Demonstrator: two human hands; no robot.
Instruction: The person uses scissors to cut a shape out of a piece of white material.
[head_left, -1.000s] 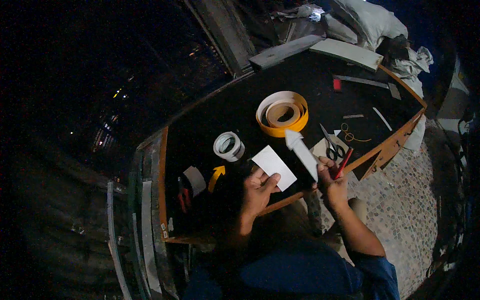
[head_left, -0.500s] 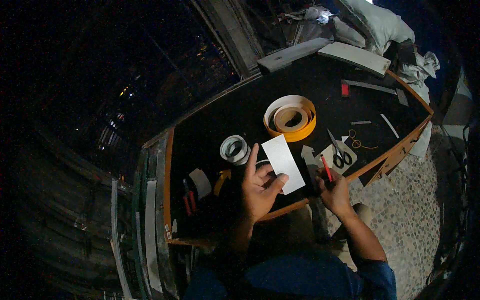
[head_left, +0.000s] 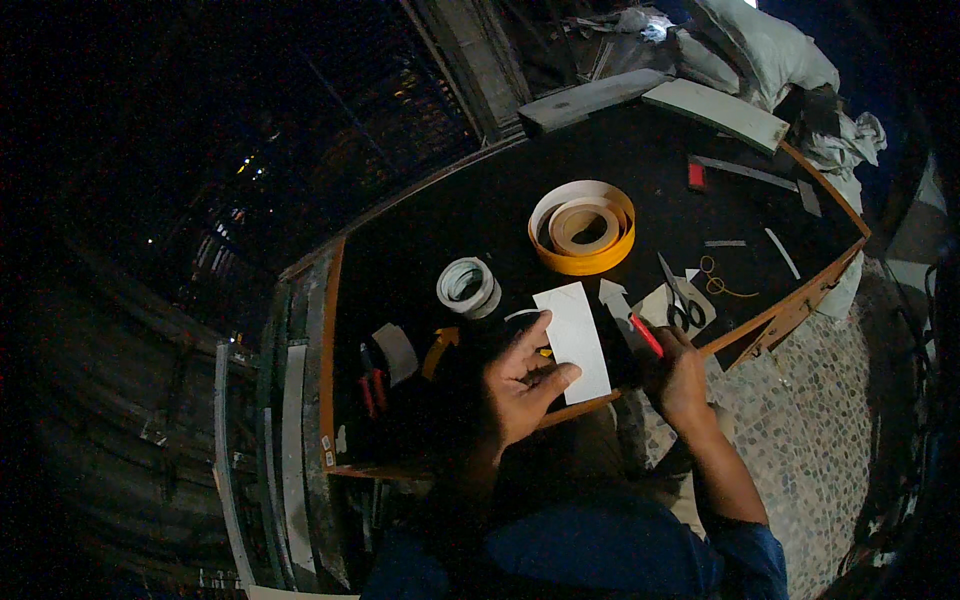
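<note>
Head view: your left hand [head_left: 523, 393] pinches the white card [head_left: 582, 345] along its left side, above the near edge of the counter [head_left: 470, 215], while your right hand [head_left: 682, 388] grips a red pen-shaped tool [head_left: 648, 338]. The card looks light, fairly stiff and easily creased, best held by its edges; scissors [head_left: 685, 312] crowd the right, and more room lies far left.

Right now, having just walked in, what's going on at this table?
Someone's left hand holds a white card, while their right hand grips a red pen. A pale arrow sits right by the right hand; I can't tell whether it's held too. Scissors lie nearby on the table, with a yellow roll farther back.
</note>
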